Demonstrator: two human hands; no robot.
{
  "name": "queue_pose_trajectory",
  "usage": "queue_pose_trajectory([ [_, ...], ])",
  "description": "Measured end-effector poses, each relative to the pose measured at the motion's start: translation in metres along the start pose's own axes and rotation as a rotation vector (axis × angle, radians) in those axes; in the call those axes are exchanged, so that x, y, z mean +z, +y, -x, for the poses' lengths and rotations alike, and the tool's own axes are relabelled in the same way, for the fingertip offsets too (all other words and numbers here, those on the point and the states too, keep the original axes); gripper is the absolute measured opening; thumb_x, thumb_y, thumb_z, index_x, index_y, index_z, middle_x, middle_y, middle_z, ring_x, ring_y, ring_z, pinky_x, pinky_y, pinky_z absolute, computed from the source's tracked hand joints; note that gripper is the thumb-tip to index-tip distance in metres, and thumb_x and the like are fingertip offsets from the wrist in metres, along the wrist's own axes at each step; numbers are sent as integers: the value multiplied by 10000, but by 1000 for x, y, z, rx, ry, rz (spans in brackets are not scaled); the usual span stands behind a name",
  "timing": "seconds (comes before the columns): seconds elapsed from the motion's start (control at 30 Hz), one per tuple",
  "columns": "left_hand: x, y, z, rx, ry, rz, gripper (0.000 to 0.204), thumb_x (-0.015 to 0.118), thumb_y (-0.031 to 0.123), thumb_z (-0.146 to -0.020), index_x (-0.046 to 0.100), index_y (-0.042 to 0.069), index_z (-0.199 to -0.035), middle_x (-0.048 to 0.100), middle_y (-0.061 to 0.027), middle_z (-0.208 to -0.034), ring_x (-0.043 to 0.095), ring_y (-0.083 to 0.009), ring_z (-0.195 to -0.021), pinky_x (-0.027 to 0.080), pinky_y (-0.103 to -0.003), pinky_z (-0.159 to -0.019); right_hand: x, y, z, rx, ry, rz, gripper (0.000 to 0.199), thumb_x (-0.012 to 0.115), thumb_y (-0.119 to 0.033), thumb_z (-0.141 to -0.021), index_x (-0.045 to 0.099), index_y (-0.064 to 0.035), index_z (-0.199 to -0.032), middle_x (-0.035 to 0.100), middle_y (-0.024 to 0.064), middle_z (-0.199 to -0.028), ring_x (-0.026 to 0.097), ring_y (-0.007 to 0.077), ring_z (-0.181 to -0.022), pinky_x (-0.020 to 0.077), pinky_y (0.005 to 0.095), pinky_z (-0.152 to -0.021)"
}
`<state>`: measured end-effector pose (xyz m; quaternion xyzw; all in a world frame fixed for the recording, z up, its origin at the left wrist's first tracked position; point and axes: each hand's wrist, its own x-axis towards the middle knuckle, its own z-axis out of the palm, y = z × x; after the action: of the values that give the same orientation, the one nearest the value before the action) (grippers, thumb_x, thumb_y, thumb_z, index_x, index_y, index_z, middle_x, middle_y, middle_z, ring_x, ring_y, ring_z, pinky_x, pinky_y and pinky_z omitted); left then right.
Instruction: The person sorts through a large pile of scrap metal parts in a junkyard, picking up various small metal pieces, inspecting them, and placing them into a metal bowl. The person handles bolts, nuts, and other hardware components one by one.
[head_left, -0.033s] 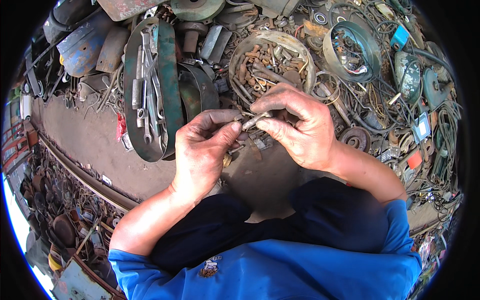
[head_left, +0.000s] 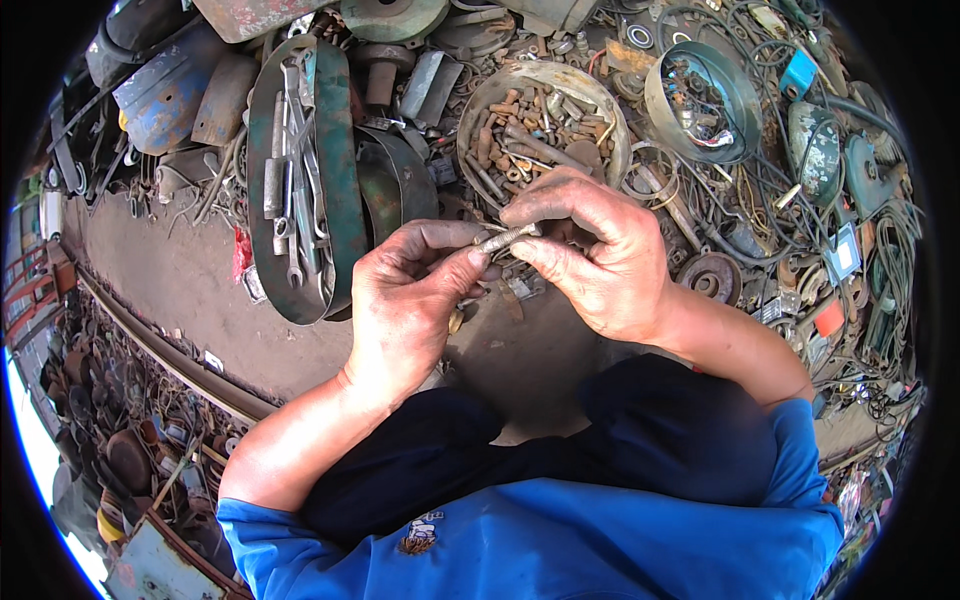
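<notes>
A short grey bolt is held between both hands, above my knees. My left hand pinches its left end between thumb and fingers. My right hand grips the other end with thumb and fingertips; whether a nut sits there is hidden by the fingers. Both hands are grimy. Just beyond them is a round metal bowl with several rusty bolts and nuts in it.
A curved green metal tray holding wrenches lies to the left. A round tin of small parts, tangled wires, a rusty pulley and other scrap fill the right. Bare concrete floor shows at left.
</notes>
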<state>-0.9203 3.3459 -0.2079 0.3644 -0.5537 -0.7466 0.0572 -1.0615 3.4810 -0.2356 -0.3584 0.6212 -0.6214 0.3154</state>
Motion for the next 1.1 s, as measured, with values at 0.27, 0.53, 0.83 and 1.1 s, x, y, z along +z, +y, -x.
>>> queue_pose_trajectory([
  [0.27, -4, 4, 5, 13, -52, 39, 163, 698, -21, -892, 628, -35, -1039, 706, -136, -984, 673, -159, -848, 552, -285, -763, 3, -4, 4, 23, 60, 19, 202, 754, 11, -838, 681, -24, -1023, 677, 71, -1019, 618, 77, -777, 482, 210, -625],
  [0.53, -8, 4, 9, 10, -26, 183, 237, 683, 41, -932, 624, -45, -1145, 713, -115, -907, 689, -138, -778, 572, -246, -680, 1, -5, 2, -105, 9, 164, 213, 796, -3, -780, 689, -9, -963, 697, 113, -927, 683, 192, -784, 535, 279, -643],
  [0.83, -24, 9, 5, -200, -214, 198, 268, 686, 211, -950, 637, -36, -1042, 680, -111, -855, 642, -186, -692, 537, -289, -644, -6, 7, 3, -665, -171, 468, 228, 755, -17, -742, 706, 10, -963, 640, 117, -902, 640, 268, -725, 534, 350, -589],
  [1.1, -24, 9, 13, 425, -235, -326, 208, 720, -14, -875, 606, -34, -1048, 642, -146, -1010, 617, -192, -887, 526, -301, -782, 6, -6, 10, 91, -206, 114, 285, 656, -280, -964, 656, -4, -894, 609, 131, -672, 625, 299, -650, 498, 395, -606],
])
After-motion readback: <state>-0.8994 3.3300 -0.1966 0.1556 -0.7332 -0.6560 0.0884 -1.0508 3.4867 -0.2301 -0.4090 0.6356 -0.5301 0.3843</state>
